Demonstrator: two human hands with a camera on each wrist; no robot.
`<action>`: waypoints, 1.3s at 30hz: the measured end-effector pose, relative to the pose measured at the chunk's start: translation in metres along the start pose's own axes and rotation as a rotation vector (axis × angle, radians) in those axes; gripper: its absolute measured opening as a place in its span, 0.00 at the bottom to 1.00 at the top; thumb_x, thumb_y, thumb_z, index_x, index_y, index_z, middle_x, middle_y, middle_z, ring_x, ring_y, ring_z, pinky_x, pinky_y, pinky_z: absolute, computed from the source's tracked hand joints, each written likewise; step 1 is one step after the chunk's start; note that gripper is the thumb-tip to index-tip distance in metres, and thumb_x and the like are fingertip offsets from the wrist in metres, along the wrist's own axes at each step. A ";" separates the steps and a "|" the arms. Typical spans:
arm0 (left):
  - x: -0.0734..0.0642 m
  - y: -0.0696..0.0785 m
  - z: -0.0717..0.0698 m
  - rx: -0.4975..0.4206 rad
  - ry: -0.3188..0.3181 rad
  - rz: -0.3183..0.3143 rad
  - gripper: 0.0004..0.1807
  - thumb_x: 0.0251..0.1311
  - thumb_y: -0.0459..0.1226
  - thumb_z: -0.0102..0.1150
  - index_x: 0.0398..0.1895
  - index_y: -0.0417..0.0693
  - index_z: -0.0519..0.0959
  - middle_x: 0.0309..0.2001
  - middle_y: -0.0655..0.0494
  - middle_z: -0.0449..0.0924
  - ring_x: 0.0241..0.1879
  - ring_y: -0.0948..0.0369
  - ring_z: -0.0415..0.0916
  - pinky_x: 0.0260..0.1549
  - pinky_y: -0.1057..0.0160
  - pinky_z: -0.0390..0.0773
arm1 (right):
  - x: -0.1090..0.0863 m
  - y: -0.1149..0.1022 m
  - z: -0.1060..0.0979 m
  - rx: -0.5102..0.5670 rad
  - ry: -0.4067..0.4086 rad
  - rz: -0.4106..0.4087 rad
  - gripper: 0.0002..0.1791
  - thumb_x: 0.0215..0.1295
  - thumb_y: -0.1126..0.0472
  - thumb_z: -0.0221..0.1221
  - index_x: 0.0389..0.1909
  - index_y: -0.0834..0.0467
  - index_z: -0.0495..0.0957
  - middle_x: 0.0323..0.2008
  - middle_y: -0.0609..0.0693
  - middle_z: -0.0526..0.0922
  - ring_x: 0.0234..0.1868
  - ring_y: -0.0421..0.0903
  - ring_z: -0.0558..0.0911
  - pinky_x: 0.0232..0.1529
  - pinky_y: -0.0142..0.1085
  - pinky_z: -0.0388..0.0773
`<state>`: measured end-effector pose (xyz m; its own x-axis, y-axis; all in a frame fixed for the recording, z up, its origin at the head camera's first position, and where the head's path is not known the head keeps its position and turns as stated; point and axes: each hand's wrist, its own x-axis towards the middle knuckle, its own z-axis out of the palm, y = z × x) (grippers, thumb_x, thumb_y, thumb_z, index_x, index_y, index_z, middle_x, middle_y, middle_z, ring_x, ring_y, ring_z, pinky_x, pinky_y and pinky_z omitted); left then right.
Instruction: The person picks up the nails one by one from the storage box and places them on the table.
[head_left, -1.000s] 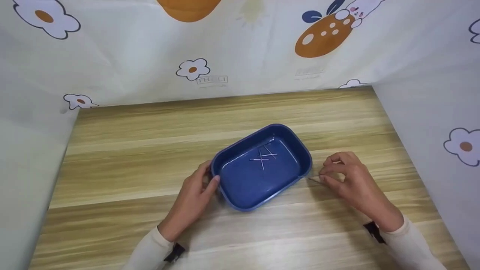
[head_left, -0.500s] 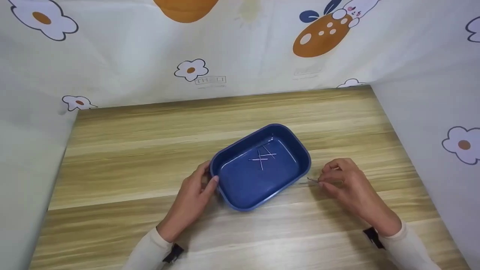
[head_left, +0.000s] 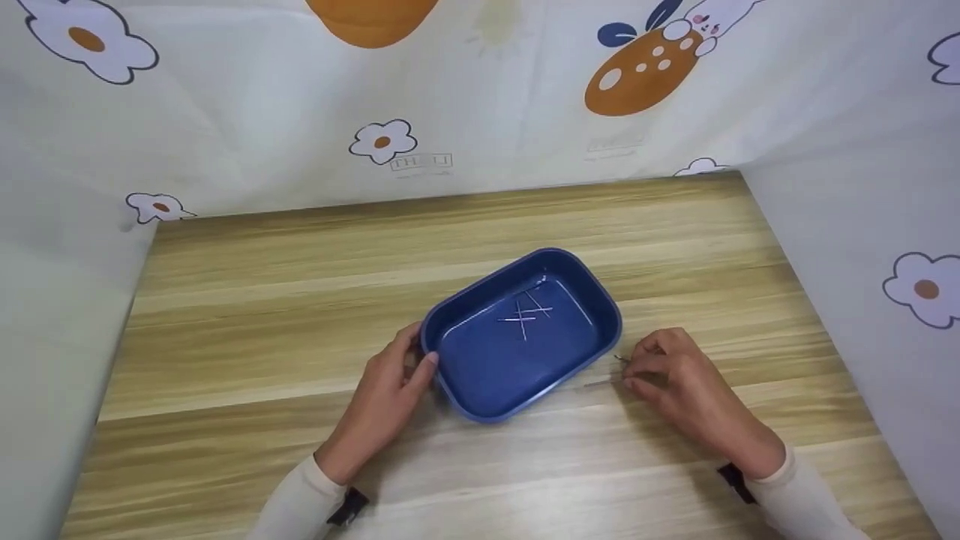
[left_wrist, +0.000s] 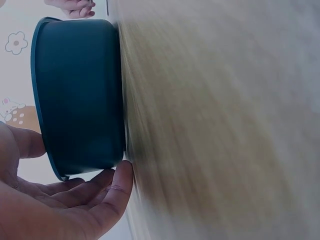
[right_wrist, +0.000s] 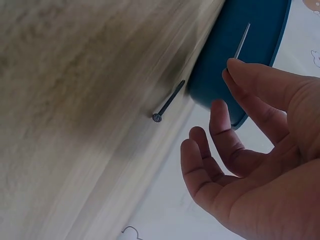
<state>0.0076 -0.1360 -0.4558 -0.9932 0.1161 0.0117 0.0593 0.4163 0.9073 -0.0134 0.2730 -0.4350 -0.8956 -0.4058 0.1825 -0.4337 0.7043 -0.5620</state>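
Observation:
A deep blue tray (head_left: 495, 375) stands slantwise on the table, with several thin needles (head_left: 517, 319) lying crossed on its floor. My left hand (head_left: 386, 401) holds its left end, thumb at the rim and fingers along the outside wall; the left wrist view shows the fingertips (left_wrist: 122, 172) low beside the base. To the right of the tray, my right hand (head_left: 679, 390) pinches a thin silver needle (right_wrist: 242, 41) between thumb and forefinger, the other fingers loosely bent. Below that hand, a dark nail (right_wrist: 169, 101) with a round head lies on the table, just off the tray's corner.
The wood-grain table (head_left: 262, 300) is bounded at the back and sides by a pale cloth (head_left: 255, 120) printed with flowers and orange shapes. Black straps (head_left: 349, 506) hang at both wrists.
My right hand has moved left and toward me with the needle, whose end has left the tray's edge. My left hand and the tray stay put.

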 end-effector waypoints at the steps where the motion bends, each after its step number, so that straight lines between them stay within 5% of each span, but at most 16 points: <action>1: 0.000 0.000 0.000 0.001 0.001 0.001 0.25 0.82 0.36 0.60 0.77 0.42 0.74 0.67 0.47 0.84 0.57 0.59 0.85 0.55 0.54 0.87 | 0.000 0.000 0.001 -0.004 -0.001 -0.002 0.12 0.55 0.73 0.81 0.32 0.52 0.95 0.41 0.38 0.80 0.50 0.43 0.76 0.51 0.36 0.76; 20: 0.000 0.000 0.001 0.001 0.001 0.011 0.24 0.82 0.35 0.60 0.77 0.42 0.73 0.66 0.45 0.84 0.53 0.59 0.87 0.52 0.57 0.88 | -0.004 0.003 0.011 -0.075 0.019 -0.087 0.15 0.47 0.74 0.85 0.32 0.52 0.95 0.42 0.43 0.83 0.51 0.45 0.77 0.52 0.37 0.80; 33: 0.000 -0.001 0.001 0.004 0.014 0.023 0.25 0.82 0.35 0.61 0.77 0.41 0.74 0.68 0.46 0.83 0.64 0.55 0.84 0.63 0.49 0.83 | -0.006 0.005 0.016 -0.116 0.033 -0.131 0.16 0.45 0.75 0.85 0.30 0.53 0.95 0.41 0.46 0.84 0.51 0.47 0.78 0.51 0.42 0.82; 39: -0.001 -0.001 0.001 -0.008 0.005 0.013 0.24 0.82 0.35 0.60 0.77 0.42 0.73 0.67 0.46 0.84 0.59 0.55 0.86 0.56 0.54 0.86 | -0.006 0.006 0.017 -0.143 0.044 -0.171 0.16 0.44 0.75 0.85 0.29 0.52 0.94 0.41 0.48 0.85 0.48 0.48 0.78 0.50 0.40 0.76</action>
<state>0.0083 -0.1357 -0.4569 -0.9928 0.1173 0.0257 0.0718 0.4079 0.9102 -0.0090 0.2701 -0.4530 -0.8099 -0.5030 0.3019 -0.5865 0.7039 -0.4006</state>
